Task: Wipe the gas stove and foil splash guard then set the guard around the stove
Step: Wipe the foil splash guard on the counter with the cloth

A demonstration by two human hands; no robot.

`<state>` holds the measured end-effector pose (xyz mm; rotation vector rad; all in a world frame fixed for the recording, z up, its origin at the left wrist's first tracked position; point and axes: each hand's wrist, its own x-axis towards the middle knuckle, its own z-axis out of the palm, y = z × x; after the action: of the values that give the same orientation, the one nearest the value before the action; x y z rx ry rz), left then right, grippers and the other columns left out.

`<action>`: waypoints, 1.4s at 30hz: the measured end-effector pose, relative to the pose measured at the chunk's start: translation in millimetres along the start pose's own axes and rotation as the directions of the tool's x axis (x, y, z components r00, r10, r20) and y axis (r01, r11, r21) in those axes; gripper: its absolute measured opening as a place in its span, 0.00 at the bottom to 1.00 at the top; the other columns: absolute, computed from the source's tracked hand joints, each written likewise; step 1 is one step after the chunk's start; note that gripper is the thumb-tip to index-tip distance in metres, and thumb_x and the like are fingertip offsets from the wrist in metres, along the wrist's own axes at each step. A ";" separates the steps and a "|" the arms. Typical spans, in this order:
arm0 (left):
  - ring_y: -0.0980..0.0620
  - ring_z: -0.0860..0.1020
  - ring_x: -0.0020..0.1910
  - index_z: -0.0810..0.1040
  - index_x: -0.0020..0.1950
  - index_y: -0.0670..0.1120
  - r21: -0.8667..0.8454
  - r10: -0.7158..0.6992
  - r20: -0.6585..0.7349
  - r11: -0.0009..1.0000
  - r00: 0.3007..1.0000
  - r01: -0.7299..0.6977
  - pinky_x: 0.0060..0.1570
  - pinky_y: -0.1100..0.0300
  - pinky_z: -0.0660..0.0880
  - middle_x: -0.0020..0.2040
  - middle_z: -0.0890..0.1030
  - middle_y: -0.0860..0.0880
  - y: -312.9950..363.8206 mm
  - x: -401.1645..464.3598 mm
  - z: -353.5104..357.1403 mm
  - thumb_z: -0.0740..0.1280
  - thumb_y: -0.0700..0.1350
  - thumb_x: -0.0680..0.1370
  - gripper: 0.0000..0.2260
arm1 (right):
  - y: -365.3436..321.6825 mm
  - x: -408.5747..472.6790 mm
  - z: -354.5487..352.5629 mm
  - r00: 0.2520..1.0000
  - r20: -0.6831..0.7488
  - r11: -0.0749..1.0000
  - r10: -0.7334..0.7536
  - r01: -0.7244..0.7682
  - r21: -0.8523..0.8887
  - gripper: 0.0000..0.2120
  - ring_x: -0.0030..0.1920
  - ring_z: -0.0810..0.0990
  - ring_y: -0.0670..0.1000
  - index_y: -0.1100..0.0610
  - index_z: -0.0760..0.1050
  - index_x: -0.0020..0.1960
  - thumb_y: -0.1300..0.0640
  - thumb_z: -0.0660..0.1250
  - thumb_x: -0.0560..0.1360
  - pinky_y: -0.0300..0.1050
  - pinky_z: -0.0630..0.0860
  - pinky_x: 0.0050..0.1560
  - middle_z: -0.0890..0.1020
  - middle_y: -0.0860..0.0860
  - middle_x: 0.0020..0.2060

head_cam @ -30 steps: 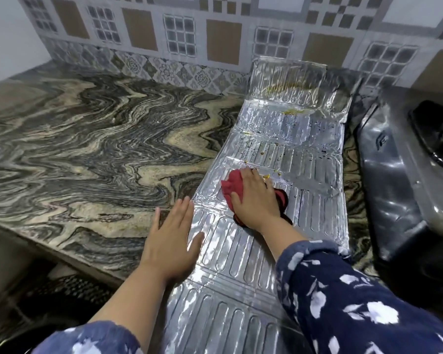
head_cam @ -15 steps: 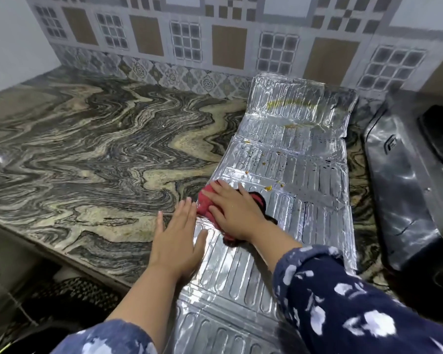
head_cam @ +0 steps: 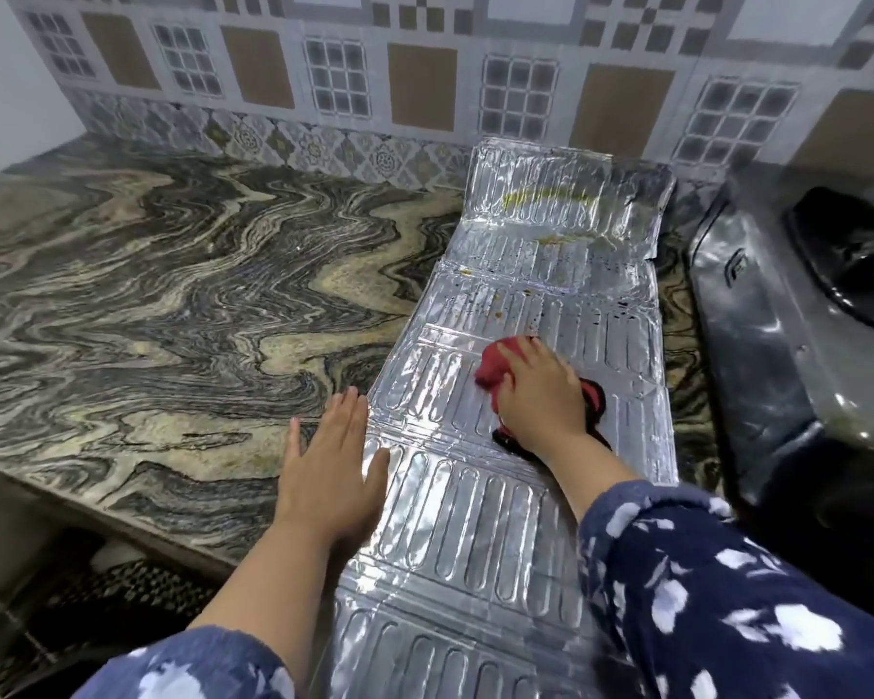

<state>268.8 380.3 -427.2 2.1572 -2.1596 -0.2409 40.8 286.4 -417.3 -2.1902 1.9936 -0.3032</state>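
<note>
Marbled stone in grey, black and tan makes up the bench [head_cam: 172,305], which runs back to a wall of patterned tiles [head_cam: 425,83]. Along the right edge sits the gas stove [head_cam: 778,345], dark and glossy, with a black burner area at its far end; it lies just beside the long side of the guard and well to the right of both hands.

The foil splash guard [head_cam: 475,522] lies flat on the bench, unfolded panel after panel away from the person. Its farthest panel tilts up against the tiles and carries a yellowish smear, and small dark and brown specks dot the panels just beyond the right hand.

The left hand [head_cam: 331,471] rests palm down with straight fingers. Its thumb lies on the guard's left edge and its fingers lie on the stone alongside, pressing there and gripping nothing.

The right hand [head_cam: 541,396] is on the middle of the guard, fingers curled over a red cloth [head_cam: 495,365] and pressing it onto the foil. The cloth bunches out past the fingertips on the left and shows again behind the wrist. Both sleeves [head_cam: 727,597] are dark blue with white blotches.
</note>
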 end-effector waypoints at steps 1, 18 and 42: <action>0.57 0.42 0.77 0.42 0.78 0.49 -0.011 -0.013 0.007 1.000 1.000 0.013 0.74 0.45 0.38 0.78 0.41 0.54 2.0 1.5 -4.2 0.45 0.59 0.79 0.30 | 1.1 -10.9 -4.0 1.000 -0.020 0.999 -0.006 0.007 0.041 0.22 0.75 0.58 0.51 0.49 0.65 0.72 0.52 0.53 0.79 0.55 0.50 0.75 0.63 0.48 0.74; 0.56 0.38 0.76 0.42 0.78 0.47 0.050 0.028 -0.051 0.998 0.998 -0.025 0.73 0.40 0.36 0.78 0.39 0.52 39.8 71.4 5.3 0.41 0.62 0.79 0.32 | 67.9 23.4 -15.4 0.998 0.053 0.996 0.035 -0.030 -0.089 0.24 0.77 0.47 0.49 0.43 0.51 0.76 0.45 0.45 0.81 0.59 0.45 0.75 0.50 0.45 0.78; 0.53 0.46 0.78 0.49 0.78 0.43 0.086 0.014 0.016 0.996 1.000 -0.015 0.74 0.45 0.38 0.79 0.48 0.47 -11.8 38.9 -17.7 0.41 0.60 0.72 0.38 | -4.9 -82.3 -4.0 0.968 0.171 0.973 -0.187 0.206 -0.103 0.30 0.77 0.37 0.57 0.44 0.46 0.76 0.39 0.47 0.77 0.60 0.37 0.75 0.43 0.54 0.78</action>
<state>283.1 340.5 -413.8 2.1901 -2.2327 -0.1668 37.1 368.8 -415.4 -2.4069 1.7567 -0.0294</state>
